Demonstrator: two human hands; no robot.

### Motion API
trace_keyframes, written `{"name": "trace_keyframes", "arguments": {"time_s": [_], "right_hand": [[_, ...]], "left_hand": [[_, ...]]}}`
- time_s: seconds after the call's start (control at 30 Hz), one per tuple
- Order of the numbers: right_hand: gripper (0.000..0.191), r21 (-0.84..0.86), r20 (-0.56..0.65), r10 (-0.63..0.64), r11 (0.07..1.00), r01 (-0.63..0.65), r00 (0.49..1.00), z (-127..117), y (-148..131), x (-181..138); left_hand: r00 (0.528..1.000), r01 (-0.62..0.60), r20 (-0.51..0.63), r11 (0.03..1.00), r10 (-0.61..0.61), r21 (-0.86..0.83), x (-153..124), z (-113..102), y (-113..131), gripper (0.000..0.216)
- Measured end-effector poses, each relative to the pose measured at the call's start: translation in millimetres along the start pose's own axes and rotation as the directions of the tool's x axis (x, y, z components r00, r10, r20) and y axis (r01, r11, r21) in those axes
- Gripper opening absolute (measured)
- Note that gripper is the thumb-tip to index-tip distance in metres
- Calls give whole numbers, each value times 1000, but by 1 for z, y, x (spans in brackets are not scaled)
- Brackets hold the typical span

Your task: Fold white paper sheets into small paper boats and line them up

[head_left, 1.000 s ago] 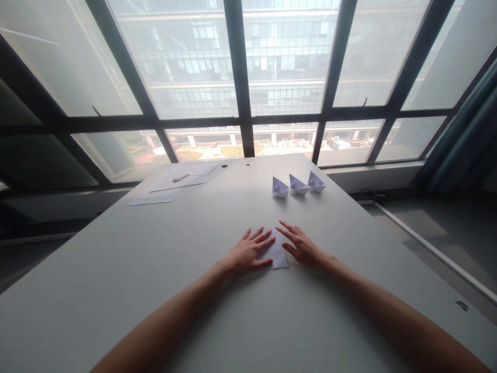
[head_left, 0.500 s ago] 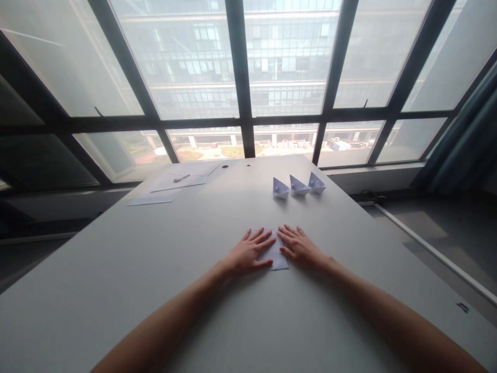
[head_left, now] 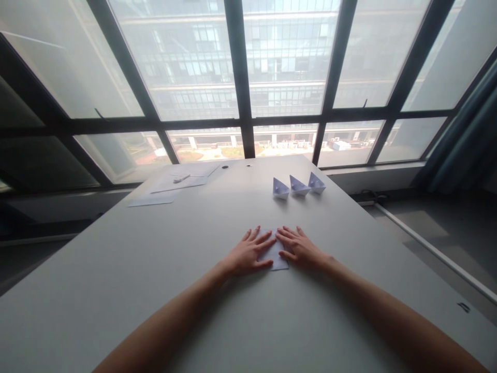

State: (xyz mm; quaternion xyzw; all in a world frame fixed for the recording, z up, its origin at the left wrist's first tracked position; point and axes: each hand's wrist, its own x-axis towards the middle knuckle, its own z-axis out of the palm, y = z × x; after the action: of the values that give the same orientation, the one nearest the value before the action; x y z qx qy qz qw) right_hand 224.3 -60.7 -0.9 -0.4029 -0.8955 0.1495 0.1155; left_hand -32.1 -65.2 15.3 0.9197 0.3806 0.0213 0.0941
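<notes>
A small white piece of paper (head_left: 276, 259) lies flat on the white table (head_left: 186, 228), partly covered by both hands. My left hand (head_left: 250, 252) rests palm down over its left side with the fingers spread. From the other side, my right hand (head_left: 298, 247) lies on the paper's right edge, fingers stretched out toward the left. The fingertips of the two hands almost meet near the paper's far end. Beyond them stand three folded paper boats, the left one (head_left: 280, 189), the middle one (head_left: 298, 186) and the right one (head_left: 317, 183).
Flat sheets of paper (head_left: 155, 198) lie at the table's far left, with a small white pen-like object (head_left: 181, 178) on top. A round hole (head_left: 224, 167) is near the far edge. Large windows (head_left: 287, 62) rise behind the table; a curtain (head_left: 462, 129) hangs at the right.
The fingers of my right hand have shifted slightly left over the paper. My left fingers have moved a little at the far edge. The boats have stayed put.
</notes>
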Motion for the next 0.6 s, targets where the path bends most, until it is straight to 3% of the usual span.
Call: {"name": "trace_keyframes", "arguments": {"time_s": [0.37, 0.6], "right_hand": [[87, -2, 81, -43, 999, 43, 996, -9, -3, -3], [87, -5, 82, -44, 999, 45, 996, -7, -2, -2]], "left_hand": [[1000, 1, 12, 1000, -1, 2, 0, -1, 1, 80], [1000, 6, 8, 1000, -6, -1, 0, 1, -1, 80]]}}
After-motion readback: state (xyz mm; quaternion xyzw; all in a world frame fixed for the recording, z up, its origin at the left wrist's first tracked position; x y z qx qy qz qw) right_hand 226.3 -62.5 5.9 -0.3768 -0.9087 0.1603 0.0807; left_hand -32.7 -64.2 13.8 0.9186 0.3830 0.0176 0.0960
